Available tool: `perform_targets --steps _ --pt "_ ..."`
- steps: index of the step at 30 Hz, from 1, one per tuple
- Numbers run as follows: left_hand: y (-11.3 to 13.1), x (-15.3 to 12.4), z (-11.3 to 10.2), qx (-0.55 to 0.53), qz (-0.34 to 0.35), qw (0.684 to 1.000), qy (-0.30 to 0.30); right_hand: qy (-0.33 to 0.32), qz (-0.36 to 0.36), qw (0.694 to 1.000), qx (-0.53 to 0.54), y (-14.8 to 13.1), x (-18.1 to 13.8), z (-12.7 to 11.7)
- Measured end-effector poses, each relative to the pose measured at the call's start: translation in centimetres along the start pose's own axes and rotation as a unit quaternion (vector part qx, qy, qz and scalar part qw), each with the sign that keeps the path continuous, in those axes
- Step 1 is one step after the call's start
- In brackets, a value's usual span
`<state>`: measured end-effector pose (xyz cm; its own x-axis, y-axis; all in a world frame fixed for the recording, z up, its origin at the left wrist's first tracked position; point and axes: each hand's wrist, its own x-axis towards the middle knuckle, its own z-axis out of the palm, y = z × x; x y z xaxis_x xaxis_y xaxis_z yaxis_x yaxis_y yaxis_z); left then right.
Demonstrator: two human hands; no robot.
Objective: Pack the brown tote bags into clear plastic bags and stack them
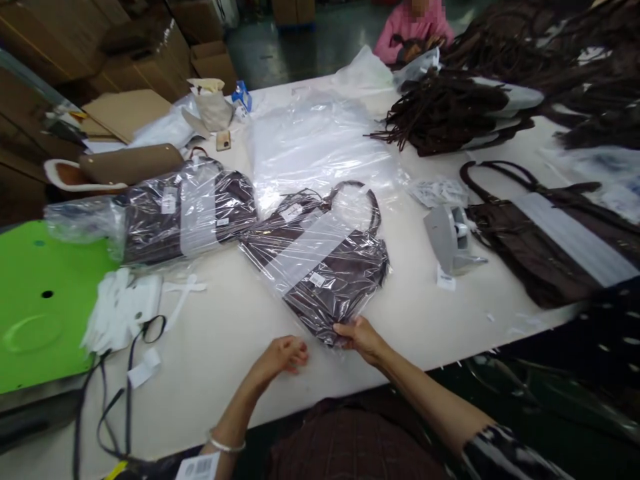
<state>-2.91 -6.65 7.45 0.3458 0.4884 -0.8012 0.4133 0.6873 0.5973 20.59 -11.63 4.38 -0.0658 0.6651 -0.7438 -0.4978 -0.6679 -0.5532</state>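
A dark brown bag sealed in a clear plastic sleeve (pixel 325 273) lies on the white table (pixel 225 360) in front of me. My right hand (pixel 361 339) grips the near corner of that sleeve. My left hand (pixel 283 353) hovers just left of it, fingers curled in a loose pinch, and what it holds, if anything, is too small to see. A silver bangle circles my left wrist.
More bagged brown bags (pixel 185 210) lie to the left by a green board (pixel 40 300). White tags (pixel 123 310) and black cords sit near the left edge. A grey tagging tool (pixel 450 240), an unwrapped bag (pixel 545 233) and piled straps (pixel 450 110) are to the right. A person in pink sits far across.
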Motion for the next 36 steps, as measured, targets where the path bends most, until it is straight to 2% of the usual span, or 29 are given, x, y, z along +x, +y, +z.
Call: perform_targets --steps 2,3,5,8,12,16,19,26,30,36 --pt "-1.5 -0.1 2.5 -0.136 0.002 0.99 -0.041 0.002 -0.007 1.0 0.0 0.3 -0.2 0.2" --pt "-1.6 0.2 3.5 -0.193 0.006 0.98 -0.042 0.003 -0.011 1.0 -0.002 0.4 -0.2 0.4" --pt "-1.1 1.2 4.8 -0.269 0.002 0.963 -0.021 0.005 -0.019 1.0 -0.007 0.5 -0.3 0.6" --pt "-0.1 2.9 5.9 -0.314 -0.005 0.949 0.028 -0.008 -0.033 0.999 -0.007 0.2 -0.6 0.8" --pt "0.2 3.9 6.2 -0.315 0.031 0.947 0.048 -0.035 -0.026 0.999 -0.01 -0.2 -1.8 0.4" --pt "0.4 3.6 6.2 -0.314 0.033 0.948 0.035 -0.056 0.012 0.998 0.023 1.0 -2.6 0.3" --pt "0.6 3.7 6.2 -0.32 0.045 0.946 0.013 -0.053 -0.014 0.996 0.072 2.1 -2.5 1.2" --pt "0.1 4.6 6.0 -0.309 0.055 0.949 -0.005 0.03 -0.061 0.989 0.129 2.8 -2.3 3.3" --pt "-0.1 4.9 5.9 -0.303 0.04 0.952 -0.012 0.022 -0.076 0.986 0.147 3.6 -1.9 3.0" --pt "0.7 4.7 5.8 -0.314 0.007 0.948 -0.058 0.0 -0.097 0.978 0.187 3.6 -1.0 2.6"
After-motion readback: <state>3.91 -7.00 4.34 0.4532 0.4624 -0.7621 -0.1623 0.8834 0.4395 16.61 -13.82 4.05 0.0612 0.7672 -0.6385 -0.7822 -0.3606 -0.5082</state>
